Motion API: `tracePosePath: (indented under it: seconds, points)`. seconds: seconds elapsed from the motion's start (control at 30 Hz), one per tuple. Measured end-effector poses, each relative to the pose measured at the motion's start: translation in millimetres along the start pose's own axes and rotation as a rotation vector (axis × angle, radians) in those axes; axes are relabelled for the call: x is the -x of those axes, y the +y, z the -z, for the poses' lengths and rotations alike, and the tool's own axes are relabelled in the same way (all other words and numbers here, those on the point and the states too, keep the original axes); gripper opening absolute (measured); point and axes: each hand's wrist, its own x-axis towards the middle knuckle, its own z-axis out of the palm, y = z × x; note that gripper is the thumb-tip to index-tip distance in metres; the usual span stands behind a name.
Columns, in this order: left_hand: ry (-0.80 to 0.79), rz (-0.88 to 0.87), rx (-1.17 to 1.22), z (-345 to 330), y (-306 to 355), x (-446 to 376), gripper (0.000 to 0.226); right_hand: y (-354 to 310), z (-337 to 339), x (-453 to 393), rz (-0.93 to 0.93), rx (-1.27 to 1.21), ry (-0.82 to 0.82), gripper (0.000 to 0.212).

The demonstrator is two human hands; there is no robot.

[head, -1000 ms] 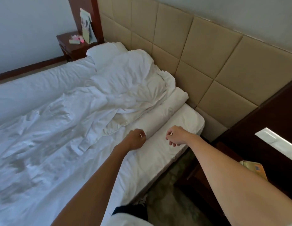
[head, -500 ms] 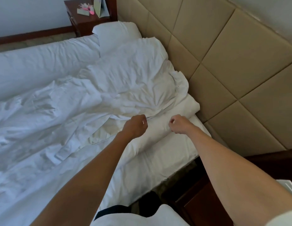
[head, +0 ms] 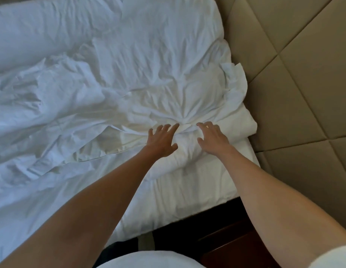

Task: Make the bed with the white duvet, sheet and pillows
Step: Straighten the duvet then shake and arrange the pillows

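We see both hands reaching over the bed; left hand (head: 162,141) has fingers spread and straight, tips at the rumpled edge of the white duvet (head: 141,74), gripping nothing; right hand (head: 213,137) likewise splayed, fingertips near the same bunched folds, holding nothing; whether they touch the cloth we cannot tell; a pillow (head: 222,144) lies under both hands beside the padded headboard (head: 295,84); sheet (head: 178,194) covers the mattress nearest us.

Crumpled white duvet (head: 129,84) bunched toward headboard end, overlapping pillow (head: 216,140), flat sheet (head: 187,190) beneath
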Motion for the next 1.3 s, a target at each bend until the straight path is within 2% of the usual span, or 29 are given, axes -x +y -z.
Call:
tracePosePath:
  seconds: [0.23,0.33,0.53,0.6,0.7,0.77,0.87,0.97,1.1,1.23,1.3]
  points:
    - [0.011,0.206,-0.1,-46,-12,-58,0.093,23,-13,-88,0.299,0.431,-0.041,0.079]
    - [-0.009,0.309,-0.07,-67,-26,-81,0.098,26,-32,-128,0.31,0.51,-0.076,0.089]
    - [0.008,0.353,-0.023,-113,-58,-126,0.102,40,-70,-187,0.318,0.564,-0.106,0.104]
    - [0.048,0.382,-0.03,-123,-63,-136,0.091,43,-74,-198,0.337,0.543,-0.102,0.096]
    - [0.219,0.378,-0.032,-124,-67,-140,0.052,46,-75,-199,0.375,0.446,-0.007,0.066]
    - [0.282,0.379,0.015,-113,-68,-138,0.038,49,-67,-192,0.319,0.393,0.019,0.048]
    - [0.31,0.319,-0.057,-94,-59,-128,0.031,56,-45,-175,0.239,0.395,-0.003,0.032]
    - [0.318,0.248,-0.119,-85,-39,-111,0.025,62,-17,-152,0.227,0.401,-0.017,0.035]
    - [0.347,0.167,-0.125,-89,17,-79,0.033,83,22,-107,0.133,0.455,-0.086,0.029]
    - [0.224,0.089,-0.037,-110,70,-37,0.031,114,44,-55,0.083,0.381,-0.308,0.024]
    - [0.161,0.104,0.011,-106,72,-35,0.031,130,36,-33,0.093,0.271,-0.278,0.018]
